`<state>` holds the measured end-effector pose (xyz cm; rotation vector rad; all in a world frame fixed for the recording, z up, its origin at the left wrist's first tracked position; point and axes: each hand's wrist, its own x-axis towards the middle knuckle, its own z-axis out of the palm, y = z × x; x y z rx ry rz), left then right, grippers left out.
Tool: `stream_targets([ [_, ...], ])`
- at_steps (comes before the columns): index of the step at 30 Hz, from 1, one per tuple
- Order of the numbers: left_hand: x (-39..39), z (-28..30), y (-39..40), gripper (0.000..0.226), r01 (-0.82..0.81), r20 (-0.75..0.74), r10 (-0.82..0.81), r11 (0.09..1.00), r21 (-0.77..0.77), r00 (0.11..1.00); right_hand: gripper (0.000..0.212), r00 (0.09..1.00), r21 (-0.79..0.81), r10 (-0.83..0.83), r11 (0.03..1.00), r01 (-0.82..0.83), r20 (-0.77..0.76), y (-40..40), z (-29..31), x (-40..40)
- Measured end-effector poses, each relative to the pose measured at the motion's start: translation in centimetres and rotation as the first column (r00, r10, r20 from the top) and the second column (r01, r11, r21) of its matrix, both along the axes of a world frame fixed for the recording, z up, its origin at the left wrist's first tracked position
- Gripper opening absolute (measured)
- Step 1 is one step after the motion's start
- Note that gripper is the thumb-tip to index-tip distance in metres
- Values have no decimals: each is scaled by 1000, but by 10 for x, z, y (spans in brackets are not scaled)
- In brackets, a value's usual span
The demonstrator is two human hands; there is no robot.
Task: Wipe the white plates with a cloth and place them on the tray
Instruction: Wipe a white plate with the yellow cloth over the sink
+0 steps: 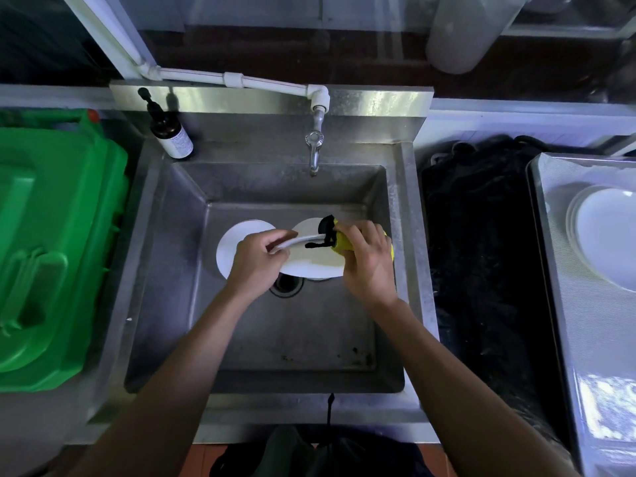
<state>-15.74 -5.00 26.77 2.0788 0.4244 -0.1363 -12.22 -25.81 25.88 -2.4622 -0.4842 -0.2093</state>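
Over the steel sink (165, 270), my left hand (256, 261) grips the left rim of a white plate (311, 261), held tilted above the basin. My right hand (366, 258) holds a yellow and black cloth (339, 235) bunched against the plate's right side. Two more white plates lie on the sink floor behind it, one at the left (237, 241) and one partly hidden (308, 227) under the held plate. On the metal tray (564, 304) at the far right sits a stack of white plates (605, 235), cut off by the frame edge.
A tap (315, 149) hangs over the back of the sink. A brown pump bottle (170, 134) stands at the sink's back left corner. A green plastic container (55, 242) fills the left side. Black fabric (481, 253) lies between sink and tray. The drain (287, 285) is below the plate.
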Motion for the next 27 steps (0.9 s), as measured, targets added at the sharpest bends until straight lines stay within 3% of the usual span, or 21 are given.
stream_targets([
  [2,-14,-5,-3,42,-172,28,176,981,-93,984,57,999,17,-49,999,49,8,-4,-2,-1],
  [3,-19,-7,-4,38,-312,-15,317,925,-217,948,54,997,28,-70,997,70,19,-6,-2,-2],
  [5,-25,-11,-8,19,-593,-256,539,672,-443,802,49,994,38,-104,994,102,46,-8,-1,-3],
  [7,-26,-10,-12,17,-707,-475,527,459,-539,704,48,990,40,-120,992,117,70,-8,-1,-6],
  [10,-19,-5,-23,52,-685,-613,307,297,-665,728,48,986,49,-124,992,119,115,-7,-2,-11],
  [13,-6,4,-34,64,-680,-633,250,236,-694,733,52,979,51,-76,996,68,191,-3,-6,-18],
  [17,5,10,-42,37,-720,-647,341,159,-676,682,55,972,16,-9,1000,5,234,1,-13,-28],
  [20,2,7,-41,31,-724,-651,364,107,-681,666,51,979,-2,43,999,-44,200,-3,-20,-35],
  [23,0,1,-36,39,-724,-643,401,76,-686,652,44,981,-24,152,988,-150,120,-11,-24,-38],
  [27,0,1,-29,42,-705,-600,448,106,-701,663,56,969,-61,244,968,-242,27,-17,-26,-41],
])
